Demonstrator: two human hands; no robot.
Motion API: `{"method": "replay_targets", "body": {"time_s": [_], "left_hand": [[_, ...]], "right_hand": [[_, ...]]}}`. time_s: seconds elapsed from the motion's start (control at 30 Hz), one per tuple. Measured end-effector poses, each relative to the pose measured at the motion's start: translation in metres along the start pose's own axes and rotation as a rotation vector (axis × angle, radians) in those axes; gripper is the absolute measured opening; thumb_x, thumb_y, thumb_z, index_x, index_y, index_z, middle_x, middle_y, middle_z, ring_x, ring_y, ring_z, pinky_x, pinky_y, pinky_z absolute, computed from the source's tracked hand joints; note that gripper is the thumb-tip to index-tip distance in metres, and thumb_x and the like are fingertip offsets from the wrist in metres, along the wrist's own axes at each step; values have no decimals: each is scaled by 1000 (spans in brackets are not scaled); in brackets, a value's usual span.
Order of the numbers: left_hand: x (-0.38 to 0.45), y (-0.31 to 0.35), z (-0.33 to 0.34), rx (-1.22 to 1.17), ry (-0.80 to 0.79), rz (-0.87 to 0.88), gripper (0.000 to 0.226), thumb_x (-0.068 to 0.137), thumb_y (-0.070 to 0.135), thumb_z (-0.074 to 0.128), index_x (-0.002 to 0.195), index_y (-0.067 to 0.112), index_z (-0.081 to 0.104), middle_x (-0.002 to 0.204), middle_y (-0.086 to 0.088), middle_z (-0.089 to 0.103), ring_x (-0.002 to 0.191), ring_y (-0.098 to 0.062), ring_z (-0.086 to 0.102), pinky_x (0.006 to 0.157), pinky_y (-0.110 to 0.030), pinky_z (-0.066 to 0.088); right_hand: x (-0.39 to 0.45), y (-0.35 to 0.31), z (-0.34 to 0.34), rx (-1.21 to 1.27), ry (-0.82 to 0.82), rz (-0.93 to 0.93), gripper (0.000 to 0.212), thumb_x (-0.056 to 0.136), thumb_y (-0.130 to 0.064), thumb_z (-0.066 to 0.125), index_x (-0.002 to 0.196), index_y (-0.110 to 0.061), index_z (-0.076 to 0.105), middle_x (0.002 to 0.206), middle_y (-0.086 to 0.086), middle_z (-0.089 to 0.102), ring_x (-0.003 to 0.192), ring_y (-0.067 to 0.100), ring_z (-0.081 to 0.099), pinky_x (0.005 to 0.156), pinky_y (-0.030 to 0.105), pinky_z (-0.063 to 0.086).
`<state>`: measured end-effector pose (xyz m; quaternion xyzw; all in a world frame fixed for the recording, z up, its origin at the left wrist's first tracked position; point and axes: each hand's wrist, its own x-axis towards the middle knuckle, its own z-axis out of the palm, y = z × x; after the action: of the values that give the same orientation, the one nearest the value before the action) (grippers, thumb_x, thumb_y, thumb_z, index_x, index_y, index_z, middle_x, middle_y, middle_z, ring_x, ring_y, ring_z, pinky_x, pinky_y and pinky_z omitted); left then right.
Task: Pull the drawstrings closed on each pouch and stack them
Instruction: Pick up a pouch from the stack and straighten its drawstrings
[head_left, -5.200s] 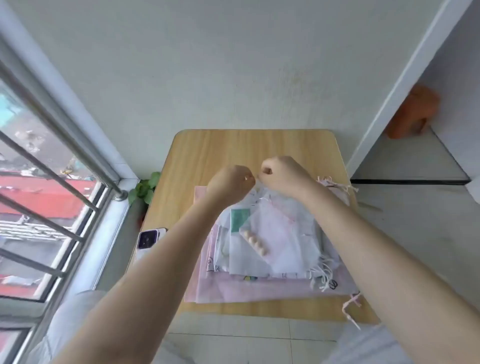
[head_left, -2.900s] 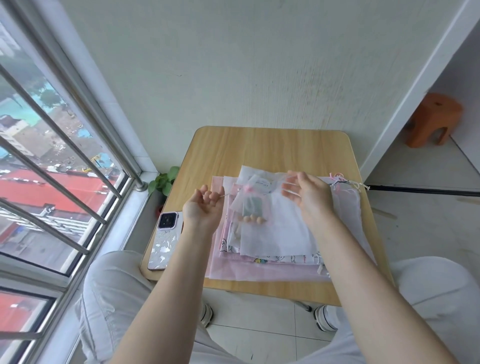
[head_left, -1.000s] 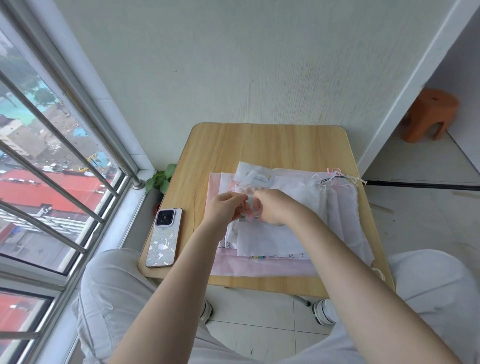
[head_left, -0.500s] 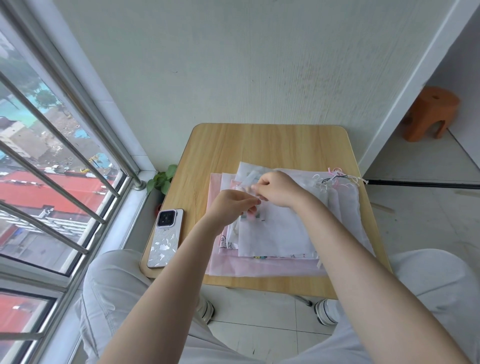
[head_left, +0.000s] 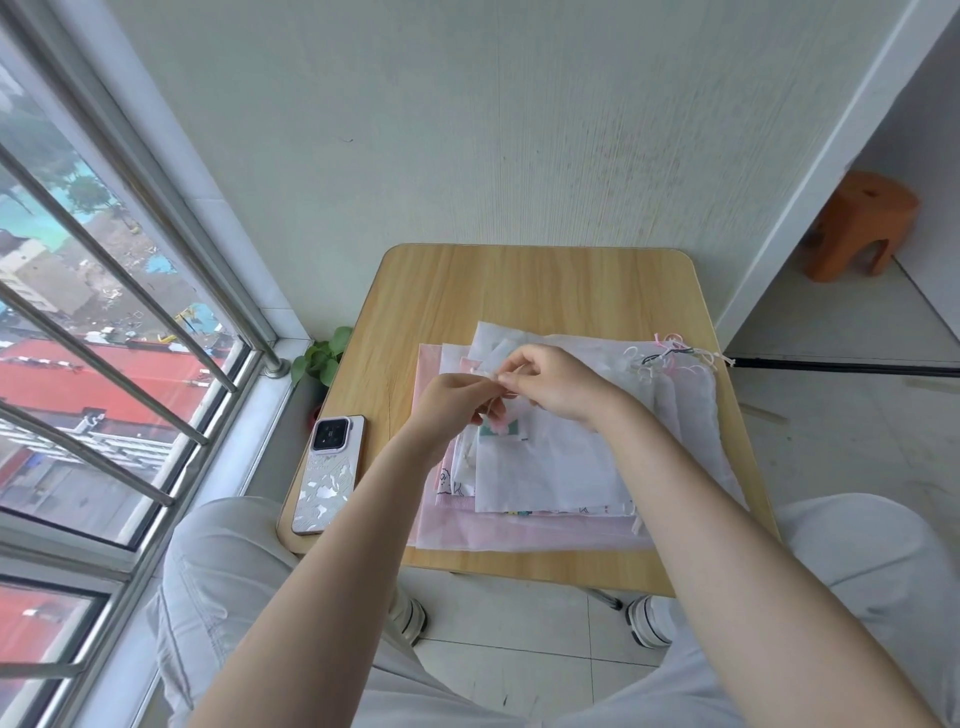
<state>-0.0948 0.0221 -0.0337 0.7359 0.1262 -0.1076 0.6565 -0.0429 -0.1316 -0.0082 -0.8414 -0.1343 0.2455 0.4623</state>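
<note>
A stack of flat sheer pouches (head_left: 550, 467), white over pink, lies on the small wooden table (head_left: 519, 291). Their loose drawstring ends (head_left: 670, 358) bunch at the stack's far right corner. Above the stack's left part I hold a small sheer pouch (head_left: 497, 427) with something green and pink inside. My left hand (head_left: 452, 402) and my right hand (head_left: 550, 382) meet at its top, each pinching its thin drawstring. The pouch's mouth is hidden behind my fingers.
A phone (head_left: 328, 470) in a patterned case lies on the table's left front edge. A small green plant (head_left: 322, 358) sits by the window sill at left. An orange stool (head_left: 857, 226) stands on the floor at far right. My knees are under the table.
Both hands have stayed together over the stack, shifting slightly as they work the small pouch's top. Earlier the pouch was held up open between spread hands.
</note>
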Motion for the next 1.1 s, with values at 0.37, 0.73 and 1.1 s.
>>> {"method": "replay_targets", "body": {"time_s": [0.37, 0.73, 1.1], "left_hand": [[3, -10, 2, -146, 128, -10, 21, 91, 21, 67, 94, 2, 75, 90, -15, 75, 84, -22, 66, 74, -30, 46], [1, -7, -1, -394, 30, -82, 18, 88, 4, 67, 104, -6, 67, 96, -6, 68, 78, -11, 64, 66, -15, 49], [-3, 0, -1, -120, 46, 56, 18, 80, -6, 72, 96, -2, 67, 87, -11, 70, 84, -9, 69, 78, -15, 51]], "right_hand": [[-7, 2, 2, -216, 65, 32, 30, 91, -16, 60, 96, 13, 62, 78, 7, 49, 74, 17, 44, 66, 28, 33], [-10, 2, 9, -104, 94, 19, 7, 83, -11, 63, 77, -8, 62, 76, 6, 48, 70, 15, 43, 60, 27, 33], [1, 2, 3, 138, 64, 32, 22, 87, -2, 52, 100, -13, 66, 84, -3, 71, 80, 5, 63, 76, 23, 48]]}}
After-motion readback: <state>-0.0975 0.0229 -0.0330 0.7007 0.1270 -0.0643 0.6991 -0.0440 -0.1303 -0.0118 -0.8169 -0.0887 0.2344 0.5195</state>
